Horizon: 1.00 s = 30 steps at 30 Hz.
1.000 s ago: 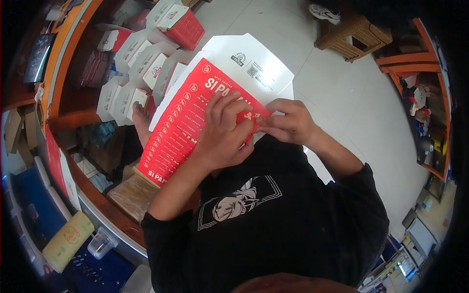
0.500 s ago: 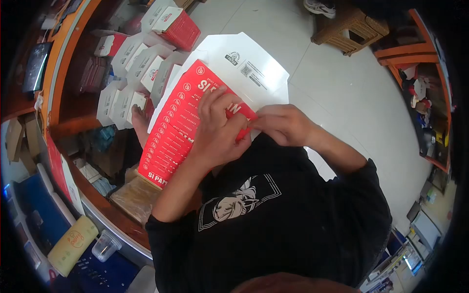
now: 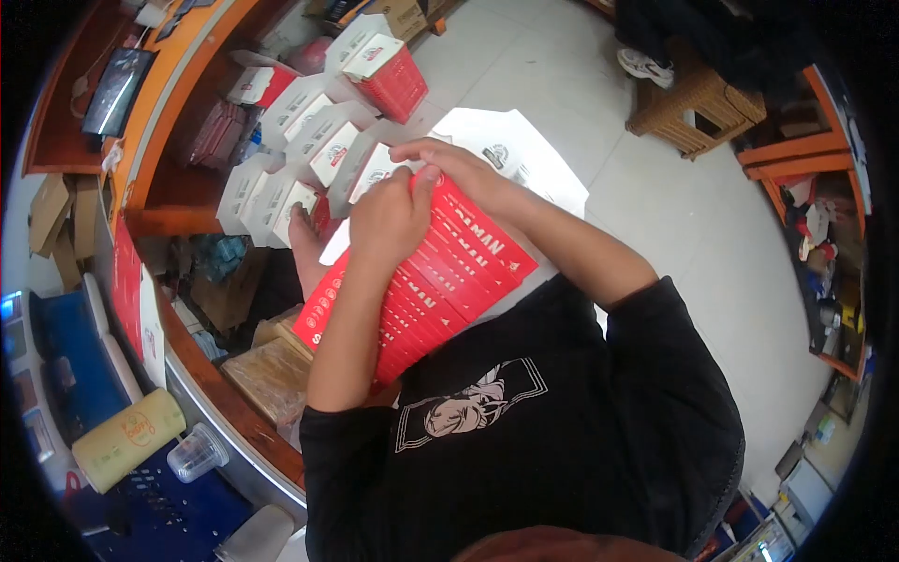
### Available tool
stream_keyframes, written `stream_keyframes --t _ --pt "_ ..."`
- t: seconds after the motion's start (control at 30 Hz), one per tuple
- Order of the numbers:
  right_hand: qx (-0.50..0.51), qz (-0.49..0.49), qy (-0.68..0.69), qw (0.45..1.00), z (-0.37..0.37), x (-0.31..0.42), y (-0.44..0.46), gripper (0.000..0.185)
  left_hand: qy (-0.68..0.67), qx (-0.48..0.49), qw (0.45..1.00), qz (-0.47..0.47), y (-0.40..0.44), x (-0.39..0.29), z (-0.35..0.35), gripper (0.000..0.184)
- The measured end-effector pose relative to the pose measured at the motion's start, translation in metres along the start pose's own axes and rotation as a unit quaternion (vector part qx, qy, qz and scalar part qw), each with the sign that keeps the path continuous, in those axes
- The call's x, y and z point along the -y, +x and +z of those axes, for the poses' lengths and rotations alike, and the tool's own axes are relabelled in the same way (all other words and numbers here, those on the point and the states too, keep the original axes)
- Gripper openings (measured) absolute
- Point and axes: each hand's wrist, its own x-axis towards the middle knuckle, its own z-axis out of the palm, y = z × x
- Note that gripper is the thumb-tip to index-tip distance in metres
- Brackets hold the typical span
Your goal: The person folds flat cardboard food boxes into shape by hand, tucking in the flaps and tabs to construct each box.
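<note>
A stack of flat red-and-white printed cartons (image 3: 440, 300) lies across my lap, overlapping in rows. The top carton's white flap (image 3: 548, 178) sticks out at the far right. At the far corner of the stack, my left hand (image 3: 389, 220) is closed with its thumb against the top carton's red edge. My right hand (image 3: 464, 178) reaches across beside it, fingers bent over the same corner and nearly touching my left hand. What lies under the fingers of both hands is partly hidden.
Folded red-and-white boxes (image 3: 389, 80) with raised lids stand in a group at the upper left. A bare foot (image 3: 306, 245) is beside them. A wicker stool (image 3: 698, 108) stands at upper right. At lower left are a yellow roll (image 3: 131, 438) and a clear plastic cup (image 3: 198, 452).
Both hands have moved from the carton's near right edge to its far corner. The top carton has turned and shifted, and the whole view has swung somewhat.
</note>
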Motion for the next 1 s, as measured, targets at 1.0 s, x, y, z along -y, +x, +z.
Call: stream_keyframes --t 1.0 --pt "-0.086 0.109 0.074 0.988 -0.014 -0.033 -0.023 0.063 0.347 -0.416 0.804 -0.244 -0.064 0.202 -0.224 0.032"
